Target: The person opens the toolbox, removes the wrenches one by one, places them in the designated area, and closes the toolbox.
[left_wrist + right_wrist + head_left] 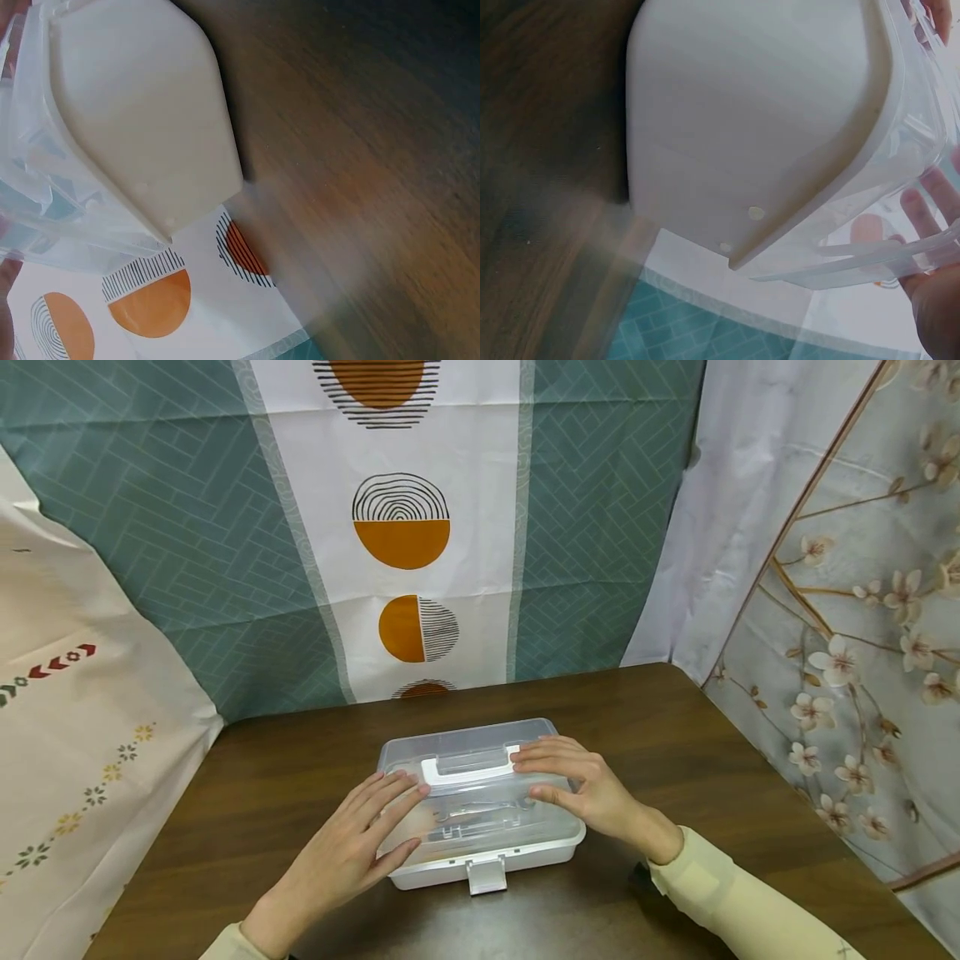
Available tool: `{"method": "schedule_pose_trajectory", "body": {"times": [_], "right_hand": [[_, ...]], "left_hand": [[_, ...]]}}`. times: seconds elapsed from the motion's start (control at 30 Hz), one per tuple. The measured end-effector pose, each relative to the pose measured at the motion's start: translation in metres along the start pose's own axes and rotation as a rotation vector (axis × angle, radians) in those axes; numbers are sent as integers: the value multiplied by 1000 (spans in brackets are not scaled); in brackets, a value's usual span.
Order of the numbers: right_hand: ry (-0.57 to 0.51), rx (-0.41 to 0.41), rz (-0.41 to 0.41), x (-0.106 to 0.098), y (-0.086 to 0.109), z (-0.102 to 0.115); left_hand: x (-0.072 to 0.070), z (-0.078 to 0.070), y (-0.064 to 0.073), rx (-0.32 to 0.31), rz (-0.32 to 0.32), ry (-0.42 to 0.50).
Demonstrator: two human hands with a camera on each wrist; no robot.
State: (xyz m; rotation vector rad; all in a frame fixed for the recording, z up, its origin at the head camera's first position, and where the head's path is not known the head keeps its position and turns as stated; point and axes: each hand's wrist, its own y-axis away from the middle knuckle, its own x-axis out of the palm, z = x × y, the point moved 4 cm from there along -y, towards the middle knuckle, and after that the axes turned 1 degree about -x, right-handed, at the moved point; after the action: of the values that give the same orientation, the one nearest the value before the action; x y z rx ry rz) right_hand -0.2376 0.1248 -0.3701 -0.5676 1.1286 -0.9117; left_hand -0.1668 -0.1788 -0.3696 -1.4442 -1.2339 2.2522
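Note:
A plastic storage box stands on the table, with a clear lid (480, 793), a white handle (468, 774) on top and a white base (536, 858). Its front latch (487, 877) sticks outward. Small items show dimly through the lid. My left hand (348, 843) lies at the lid's left side, fingers extended. Over the right side, my right hand (585, 781) has its fingers spread by the handle's end. Both wrist views show the base's side wall (142, 112); in the right one, fingers (939, 196) are at the clear lid. Firm contact is hard to tell.
The brown wooden table (285, 777) extends around the box on all sides. Behind it hangs a green and white patterned cloth (600, 527). A cream cloth (90, 735) borders the left, and a floral cloth (840, 710) the right.

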Motion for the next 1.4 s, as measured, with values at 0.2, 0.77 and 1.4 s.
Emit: {"method": "schedule_pose_trajectory", "body": {"times": [0.2, 0.77, 1.4], "right_hand": [[-2, -3, -12, -2, -1, -1], [-8, 40, 27, -5, -1, -1], [-21, 91, 0, -34, -7, -1]], "left_hand": [[1, 0, 1, -2, 29, 24], [-10, -7, -4, 85, -101, -100], [-16, -4, -10, 89, -141, -169]]}}
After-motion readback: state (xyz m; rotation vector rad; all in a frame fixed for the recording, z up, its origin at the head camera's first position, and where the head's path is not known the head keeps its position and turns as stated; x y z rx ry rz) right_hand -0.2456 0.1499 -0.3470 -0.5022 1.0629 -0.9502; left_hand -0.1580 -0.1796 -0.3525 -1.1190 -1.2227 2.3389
